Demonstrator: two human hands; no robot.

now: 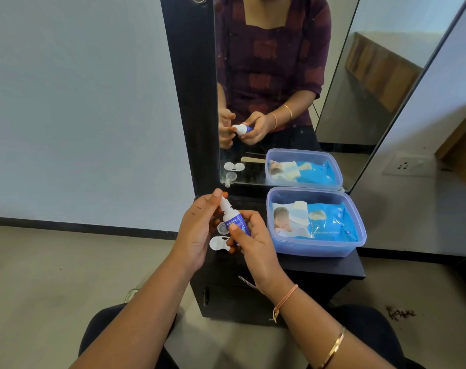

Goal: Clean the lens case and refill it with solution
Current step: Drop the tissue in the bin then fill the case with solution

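Observation:
A small white solution bottle (pixel 231 218) with a blue label is held upright over the black dresser top (pixel 333 267). My right hand (pixel 250 246) grips its body. The thumb and fingertips of my left hand (pixel 200 230) pinch the bottle's white nozzle tip. The white lens case (pixel 218 243) lies open on the dresser just below the bottle, partly hidden behind my right fingers. A clear round cap (pixel 222 227) lies beside it, behind the bottle.
A blue plastic box (pixel 357 243) holding a pack of wet wipes (pixel 325 222) stands on the right of the dresser. A tall mirror (pixel 279 89) rises behind, reflecting the hands and box. A small clear cap (pixel 227 184) sits by the mirror's base.

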